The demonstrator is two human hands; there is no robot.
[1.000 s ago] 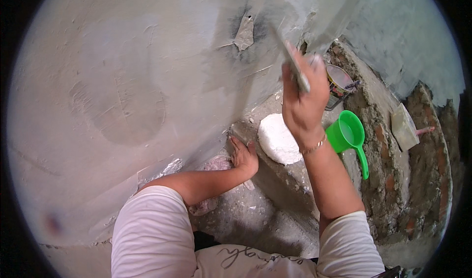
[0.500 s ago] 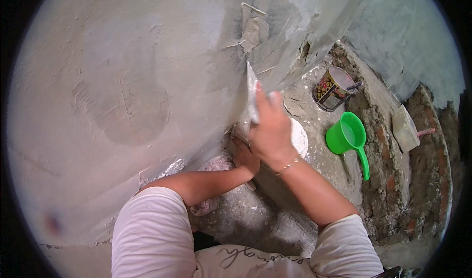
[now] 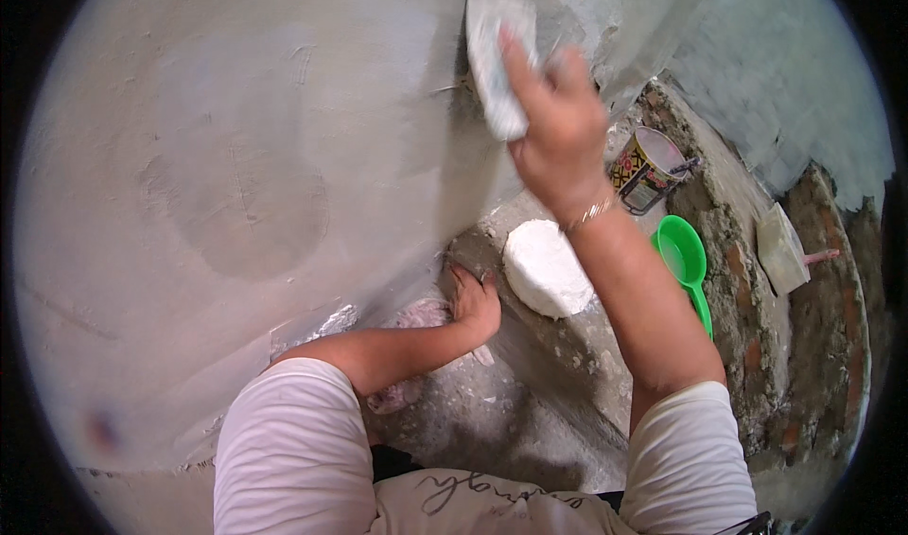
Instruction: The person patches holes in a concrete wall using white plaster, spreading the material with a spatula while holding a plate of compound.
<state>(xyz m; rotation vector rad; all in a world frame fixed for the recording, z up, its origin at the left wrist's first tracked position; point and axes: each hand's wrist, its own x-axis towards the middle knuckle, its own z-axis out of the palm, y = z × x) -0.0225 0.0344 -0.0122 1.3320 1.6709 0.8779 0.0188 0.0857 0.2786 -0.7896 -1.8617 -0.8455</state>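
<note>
- Head view: the right hand (image 3: 565,123) grips a flat, whitish scraper (image 3: 494,57), blurred, up at the grey wall (image 3: 359,109); contact is hard to tell.
- The left hand (image 3: 475,300) leans on the concrete step (image 3: 567,353), fingers unfolded.
- A white mound (image 3: 544,268) sits on the step.
- A green dipper (image 3: 683,247) and a patterned can (image 3: 632,169) stand further right.

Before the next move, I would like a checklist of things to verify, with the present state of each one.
1. Right hand grips the flat tool: ok.
2. Left hand is free of tools, resting against the concrete step: ok.
3. White mound is mostly in view: ok.
4. Green dipper is fully in view: not ok, the right arm hides part.
5. Wall behind the tool is smooth: cannot tell, covered.
</note>
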